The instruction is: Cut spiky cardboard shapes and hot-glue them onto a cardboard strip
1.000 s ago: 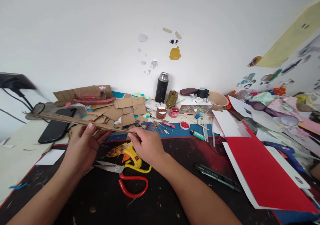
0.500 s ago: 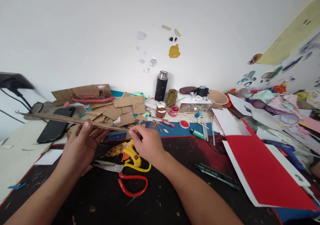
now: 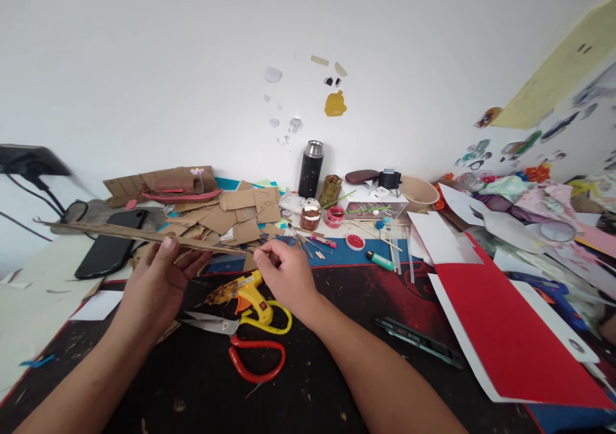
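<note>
A long, thin, ragged cardboard strip (image 3: pixel 120 232) is raised over the desk, slanting slightly down to the right. My left hand (image 3: pixel 156 280) is closed on its middle, thumb on top and fingers underneath. At the strip's right end, the thumb and forefinger of my right hand (image 3: pixel 289 280) are pinched together; the fingertips hide the exact contact. Below my hands lie a yellow glue gun (image 3: pixel 257 296) with a dirty nozzle and a pair of scissors (image 3: pixel 216 323) with one red and one yellow handle, blades apart.
Cardboard scraps (image 3: pixel 235 212) and a small red boat model (image 3: pixel 183 193) lie at the back left, beside a black phone (image 3: pixel 110 244). A black flask (image 3: pixel 312 171) and paint jars (image 3: pixel 310 214) stand behind. A utility knife (image 3: pixel 418 342) and red paper (image 3: pixel 510 331) lie right.
My right hand has shifted slightly right along the strip's end. My left hand keeps its grip on the strip, and the whole view has moved a little.
</note>
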Demonstrator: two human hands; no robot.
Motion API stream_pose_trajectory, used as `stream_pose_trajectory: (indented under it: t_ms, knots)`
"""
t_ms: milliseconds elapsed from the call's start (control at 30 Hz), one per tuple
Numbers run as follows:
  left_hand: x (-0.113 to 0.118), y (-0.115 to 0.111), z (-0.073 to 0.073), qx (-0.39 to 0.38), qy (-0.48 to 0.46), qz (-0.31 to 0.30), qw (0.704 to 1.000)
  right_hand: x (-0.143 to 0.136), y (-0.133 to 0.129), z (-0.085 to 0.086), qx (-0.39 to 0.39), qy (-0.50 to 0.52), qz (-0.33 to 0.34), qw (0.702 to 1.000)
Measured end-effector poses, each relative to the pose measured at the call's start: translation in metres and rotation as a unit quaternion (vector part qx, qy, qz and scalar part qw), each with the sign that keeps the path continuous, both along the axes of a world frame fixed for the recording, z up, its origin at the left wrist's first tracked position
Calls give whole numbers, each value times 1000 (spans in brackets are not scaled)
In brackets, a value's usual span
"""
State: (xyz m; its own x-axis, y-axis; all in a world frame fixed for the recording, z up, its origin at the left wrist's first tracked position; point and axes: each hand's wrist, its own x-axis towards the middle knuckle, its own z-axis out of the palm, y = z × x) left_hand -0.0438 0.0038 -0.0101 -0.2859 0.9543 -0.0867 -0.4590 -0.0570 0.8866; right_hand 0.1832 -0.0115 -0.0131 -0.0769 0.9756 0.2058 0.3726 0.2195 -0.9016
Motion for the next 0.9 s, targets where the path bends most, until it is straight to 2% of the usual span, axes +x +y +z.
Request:
stream_pose_trajectory:
  t_ms: [567,900]
  knots:
    - [-2,0,-2,8,27,-10,1000,-1,2,-6,-23,41,35,998]
    - [-3,-1,-5,18,26,-22,999,-4,1,-4,-40,31,30,998]
